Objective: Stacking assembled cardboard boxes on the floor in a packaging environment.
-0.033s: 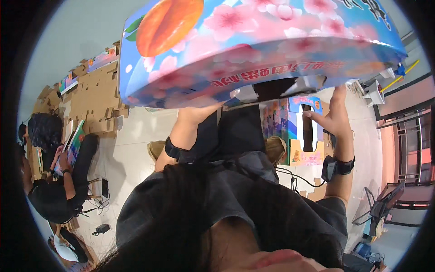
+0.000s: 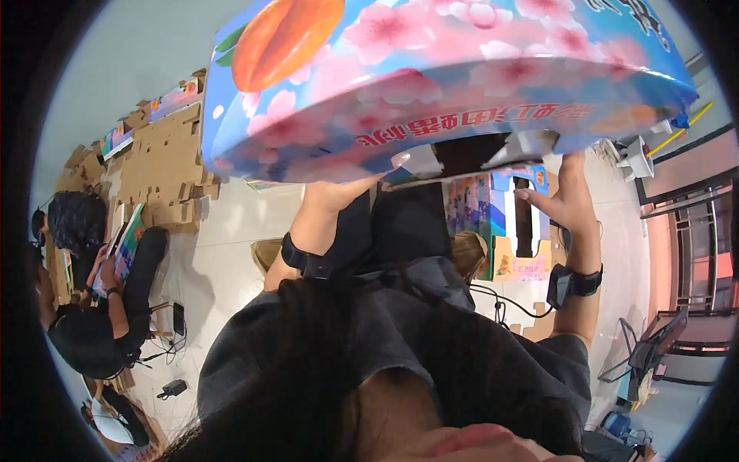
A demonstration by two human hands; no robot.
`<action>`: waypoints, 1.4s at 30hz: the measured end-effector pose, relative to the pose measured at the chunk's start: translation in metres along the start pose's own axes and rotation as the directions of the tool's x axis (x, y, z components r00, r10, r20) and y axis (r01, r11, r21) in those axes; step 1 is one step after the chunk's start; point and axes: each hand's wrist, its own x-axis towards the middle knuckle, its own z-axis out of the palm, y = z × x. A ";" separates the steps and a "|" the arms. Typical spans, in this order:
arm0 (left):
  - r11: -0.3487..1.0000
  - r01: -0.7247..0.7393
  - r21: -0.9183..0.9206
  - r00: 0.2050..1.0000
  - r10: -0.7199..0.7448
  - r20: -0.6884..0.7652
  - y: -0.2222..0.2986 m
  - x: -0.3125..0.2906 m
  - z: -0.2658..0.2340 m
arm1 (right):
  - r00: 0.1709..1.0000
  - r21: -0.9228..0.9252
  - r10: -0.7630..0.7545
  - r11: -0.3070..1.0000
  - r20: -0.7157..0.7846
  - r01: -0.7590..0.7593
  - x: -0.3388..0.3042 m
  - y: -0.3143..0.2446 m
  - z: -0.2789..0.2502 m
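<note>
a flowered box [image 2: 439, 81] looms at twelve o'clock, its lower edge at the left hand [image 2: 339, 194], grip hidden, cannot tell, and the unclenched right hand [image 2: 568, 196], thumb spread, pale floor [image 2: 231, 223] stretching toward nine.

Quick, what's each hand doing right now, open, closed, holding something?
Left hand: at the lower edge of the blue-and-pink box, fingers hidden; open or closed can't be told.
Right hand: open, thumb spread, near the same edge; contact unclear.
</note>
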 end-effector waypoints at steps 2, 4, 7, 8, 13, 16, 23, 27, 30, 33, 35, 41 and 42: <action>0.988 0.034 -0.152 0.999 -0.040 -0.037 0.000 -0.002 0.000 | 0.998 0.038 0.000 0.999 0.060 -0.002 0.001 0.000 0.002; 0.966 0.006 -0.259 0.995 -0.031 -0.092 0.001 -0.001 0.004 | 0.914 0.238 0.093 0.951 0.394 -0.199 -0.002 0.009 -0.002; 0.939 -0.036 -0.343 0.995 0.003 -0.097 -0.008 -0.001 0.007 | 0.926 0.464 0.192 0.821 0.326 -0.333 -0.018 0.012 0.002; 0.929 -0.016 -0.369 0.992 -0.030 -0.119 -0.011 -0.002 0.009 | 0.892 0.523 0.241 0.740 0.382 -0.423 -0.020 0.010 0.001; 0.979 0.038 -0.200 0.999 -0.030 0.046 -0.003 0.003 -0.005 | 0.868 0.388 0.185 0.837 0.460 -0.385 -0.027 0.001 -0.002; 0.988 0.004 0.152 0.979 -0.034 0.199 0.005 0.006 -0.013 | 0.754 0.320 0.239 0.797 0.612 -0.513 -0.032 -0.002 0.006; 0.962 0.258 -0.091 0.832 -0.174 0.526 -0.017 0.003 -0.033 | 0.807 0.344 0.175 0.839 0.565 -0.422 -0.047 0.015 0.024; 0.978 0.202 0.056 0.757 -0.192 0.624 -0.044 -0.008 -0.012 | 0.735 0.294 0.266 0.792 0.624 -0.536 -0.055 0.025 0.025; 0.996 0.025 0.088 0.841 -0.068 0.536 -0.047 -0.020 -0.005 | 0.677 0.082 0.206 0.927 0.707 -0.367 -0.022 0.003 0.003; 0.984 0.174 -0.027 0.865 -0.140 0.481 -0.054 -0.022 0.009 | 0.800 0.269 0.263 0.846 0.539 -0.460 -0.030 0.004 0.005; 0.984 0.178 -0.014 0.878 -0.152 0.455 -0.062 -0.019 0.013 | 0.828 0.314 0.244 0.841 0.505 -0.440 -0.034 0.009 0.009; 0.951 0.294 0.093 0.782 -0.295 0.548 -0.064 -0.003 0.012 | 0.772 0.265 0.340 0.801 0.538 -0.537 -0.031 0.005 0.006; 0.952 0.305 0.036 0.804 -0.277 0.527 -0.067 -0.006 0.014 | 0.728 0.218 0.378 0.785 0.572 -0.579 -0.031 0.005 0.006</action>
